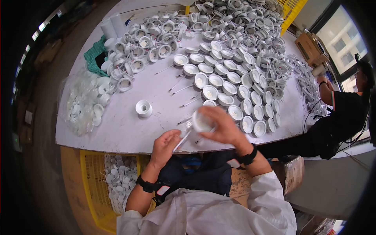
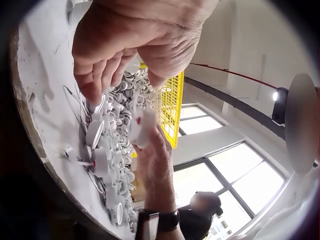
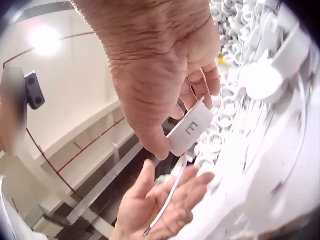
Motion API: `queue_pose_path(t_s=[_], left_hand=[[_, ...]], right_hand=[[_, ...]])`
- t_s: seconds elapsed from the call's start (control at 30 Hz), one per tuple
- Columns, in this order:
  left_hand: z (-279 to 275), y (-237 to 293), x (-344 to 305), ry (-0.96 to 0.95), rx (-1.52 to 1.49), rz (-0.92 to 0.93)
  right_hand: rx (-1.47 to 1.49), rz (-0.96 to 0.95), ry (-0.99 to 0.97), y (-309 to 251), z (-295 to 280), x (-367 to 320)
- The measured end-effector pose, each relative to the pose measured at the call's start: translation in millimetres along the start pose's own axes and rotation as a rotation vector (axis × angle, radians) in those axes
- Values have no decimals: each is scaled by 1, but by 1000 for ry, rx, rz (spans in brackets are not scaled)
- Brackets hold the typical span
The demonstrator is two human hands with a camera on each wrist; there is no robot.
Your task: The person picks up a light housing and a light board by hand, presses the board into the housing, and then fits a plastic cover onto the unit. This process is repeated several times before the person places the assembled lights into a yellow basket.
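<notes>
My right hand [image 1: 223,127] grips a round white downlight [image 1: 201,123] by its sides, above the front of the table. In the right wrist view, a dark letter E shows on the wall of this downlight [image 3: 189,131]. A short white cable [image 3: 170,200] with bare coloured wire ends hangs from it. My left hand [image 1: 164,148] is just below and to the left, palm turned up with its fingers loosely extended. The cable passes across the left palm in the right wrist view, and the fingers are not curled round it.
Rows of white downlights [image 1: 215,80] lie face up right of centre, before a large heap [image 1: 239,19]. One white ring-shaped part [image 1: 144,108] stands alone on the left. Beside it lies a clear bag of white parts [image 1: 84,105]. A yellow crate [image 1: 92,188] sits below; another person [image 1: 348,105] works at right.
</notes>
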State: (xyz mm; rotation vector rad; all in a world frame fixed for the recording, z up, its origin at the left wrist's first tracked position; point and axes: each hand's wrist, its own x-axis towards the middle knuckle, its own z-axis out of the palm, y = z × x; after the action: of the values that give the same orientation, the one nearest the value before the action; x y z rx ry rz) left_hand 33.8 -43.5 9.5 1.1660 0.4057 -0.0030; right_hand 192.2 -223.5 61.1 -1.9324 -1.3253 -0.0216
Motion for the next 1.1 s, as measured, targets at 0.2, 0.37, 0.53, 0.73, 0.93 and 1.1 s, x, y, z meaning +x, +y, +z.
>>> queue_pose_path(t_s=[0.2, 0.37, 0.53, 0.73, 0.93, 1.1], left_hand=[[-16, -9, -2, 75, 144, 101], [-14, -20, -8, 100, 165, 37], [-16, -24, -11, 115, 163, 55], [-22, -27, -16, 105, 138, 58], [-30, -32, -25, 134, 114, 42], [-44, -34, -31, 162, 66, 32]], right_hand=[[-86, 477, 399, 132, -108, -31], [-456, 702, 334, 198, -159, -54], [-521, 808, 279, 229, -165, -62], [-490, 859, 239, 244, -163, -60], [-459, 860, 241, 246, -160, -59], [-627, 793, 347, 228, -161, -30]])
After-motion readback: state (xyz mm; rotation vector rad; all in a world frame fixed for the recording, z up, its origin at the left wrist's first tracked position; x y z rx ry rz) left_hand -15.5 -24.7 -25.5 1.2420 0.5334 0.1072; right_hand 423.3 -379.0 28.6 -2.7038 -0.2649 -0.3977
